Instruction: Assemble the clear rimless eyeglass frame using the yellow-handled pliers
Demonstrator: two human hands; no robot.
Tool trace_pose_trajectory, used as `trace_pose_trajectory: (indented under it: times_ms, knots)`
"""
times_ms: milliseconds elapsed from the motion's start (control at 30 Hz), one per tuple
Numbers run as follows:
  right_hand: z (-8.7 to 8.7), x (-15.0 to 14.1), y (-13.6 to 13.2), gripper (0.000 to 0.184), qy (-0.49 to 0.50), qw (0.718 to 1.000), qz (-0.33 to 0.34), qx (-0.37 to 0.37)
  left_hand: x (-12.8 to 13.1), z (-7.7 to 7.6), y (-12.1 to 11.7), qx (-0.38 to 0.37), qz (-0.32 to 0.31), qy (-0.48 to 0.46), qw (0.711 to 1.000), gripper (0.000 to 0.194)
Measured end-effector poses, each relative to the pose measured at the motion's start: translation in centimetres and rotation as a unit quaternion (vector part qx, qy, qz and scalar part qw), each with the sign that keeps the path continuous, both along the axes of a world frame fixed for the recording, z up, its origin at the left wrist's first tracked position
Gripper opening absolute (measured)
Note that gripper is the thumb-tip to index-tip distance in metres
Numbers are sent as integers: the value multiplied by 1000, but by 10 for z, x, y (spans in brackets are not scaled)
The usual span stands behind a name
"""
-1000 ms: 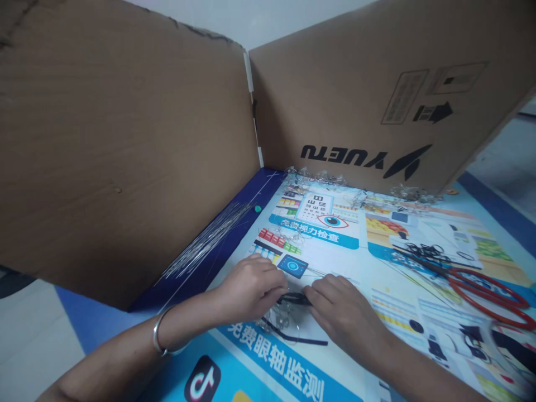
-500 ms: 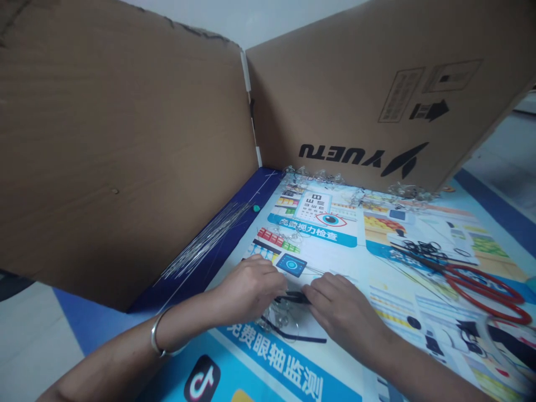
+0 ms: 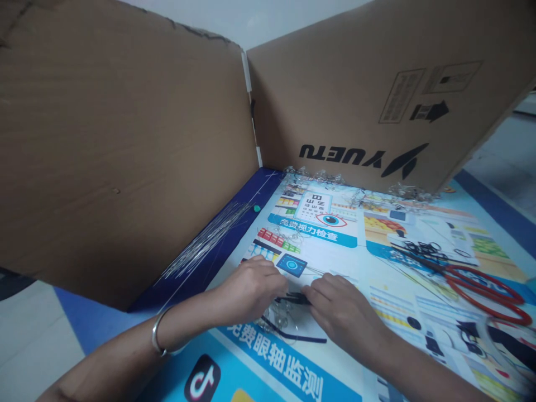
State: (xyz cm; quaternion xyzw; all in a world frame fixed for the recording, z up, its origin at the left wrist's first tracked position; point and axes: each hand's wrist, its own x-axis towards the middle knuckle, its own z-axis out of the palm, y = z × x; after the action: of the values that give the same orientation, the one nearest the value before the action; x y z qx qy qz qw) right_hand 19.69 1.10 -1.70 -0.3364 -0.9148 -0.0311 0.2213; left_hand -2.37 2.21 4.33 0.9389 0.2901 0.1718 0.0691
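Observation:
A short black band [image 3: 296,298] spans the gap between my two hands, low over the printed sheet. My left hand [image 3: 256,286], with a silver bangle on its wrist, is closed in a pinch at the band's left end. At the other end, the fingers of my right hand [image 3: 340,304] pinch it too. Just below the band lies a cluster of clear beads on fine wire [image 3: 282,319], partly hidden by my left hand. A thin dark strip [image 3: 307,339] curves out from under that cluster to the right.
Cardboard panels [image 3: 125,139] stand at left and back. Thin wires [image 3: 205,240] lie along the left panel. Red-handled scissors [image 3: 481,287] rest at right beside black loops [image 3: 421,250]. More clear beaded pieces [image 3: 318,176] line the back panel, near a small green lump [image 3: 257,209].
The black band between my fingertips has shifted slightly and now shows narrower strands. Both hands stay in nearly the same place.

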Motion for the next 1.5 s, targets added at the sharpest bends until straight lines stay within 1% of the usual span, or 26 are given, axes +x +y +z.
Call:
trace_pose_trajectory:
  times_ms: [233,467,767,967,1167,1300,1500]
  knots:
    - [-2,-1,2,14,-4,1000,-8,10,0,0,0,-4,-5,2,1000,17]
    - [1,-1,1,18,-5,1000,-6,25,0,-1,0,17,-17,25,999,19]
    - [0,-1,0,12,-16,1000,-16,17,1,-1,0,17,-27,25,999,17]
    - [0,0,0,8,-24,999,-25,10,-1,-2,1,4,-7,3,1000,18]
    - [1,2,-1,11,-17,1000,-21,13,-2,-1,2,-1,-4,3,1000,20]
    - [3,1,-1,14,-13,1000,-17,17,-2,-2,2,13,-11,14,1000,18]
    - [4,0,1,16,-17,1000,-15,9,-2,-5,2,30,-28,21,999,21]
